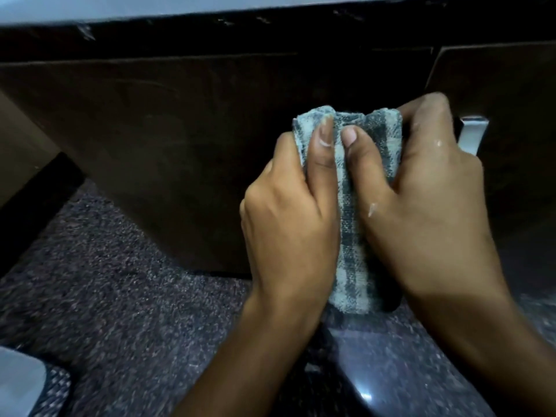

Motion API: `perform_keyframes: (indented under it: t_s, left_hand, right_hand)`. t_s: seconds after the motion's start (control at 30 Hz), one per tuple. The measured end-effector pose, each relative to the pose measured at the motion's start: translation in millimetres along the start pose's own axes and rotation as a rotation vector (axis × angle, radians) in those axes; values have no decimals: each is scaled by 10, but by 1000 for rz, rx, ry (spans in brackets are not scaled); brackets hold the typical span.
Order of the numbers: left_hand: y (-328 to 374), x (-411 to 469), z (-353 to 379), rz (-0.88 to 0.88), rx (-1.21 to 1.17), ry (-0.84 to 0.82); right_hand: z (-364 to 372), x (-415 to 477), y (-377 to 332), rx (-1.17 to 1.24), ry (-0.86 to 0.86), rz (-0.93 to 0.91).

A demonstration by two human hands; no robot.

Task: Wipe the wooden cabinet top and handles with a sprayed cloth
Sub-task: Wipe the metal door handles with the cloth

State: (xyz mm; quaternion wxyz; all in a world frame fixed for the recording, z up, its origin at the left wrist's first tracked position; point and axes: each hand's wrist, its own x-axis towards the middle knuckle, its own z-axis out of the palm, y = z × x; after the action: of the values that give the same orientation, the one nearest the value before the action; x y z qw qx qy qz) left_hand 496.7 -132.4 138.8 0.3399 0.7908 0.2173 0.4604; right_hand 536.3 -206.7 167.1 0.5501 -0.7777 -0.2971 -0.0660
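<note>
From the head camera, your left hand and right hand both clutch a folded grey-and-white checked cloth, thumbs pressed side by side on its upper part, in front of the dark wooden cabinet door. A silver handle shows just behind your right hand's knuckles. Below lies speckled dark carpet. White flecks dot your right hand.

Speckled dark carpet, pale plastic obj btm-left corner, glossy dark obj btm centre
</note>
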Motion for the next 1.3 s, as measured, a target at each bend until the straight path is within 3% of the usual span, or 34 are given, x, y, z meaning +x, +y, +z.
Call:
perform_keyframes:
  t_s: [0.43, 1.03, 1.3]
  left_hand:
    - [-315, -278, 159, -37, 111, -15]
    - [-77, -42, 126, 25, 3, 81]
    - [-246, -251, 175, 29, 121, 27]
  right_hand:
    - [242, -308, 245, -143, -11, 76]
    - [45, -84, 51, -79, 44, 24]
    - [207, -311, 288, -67, 75, 74]
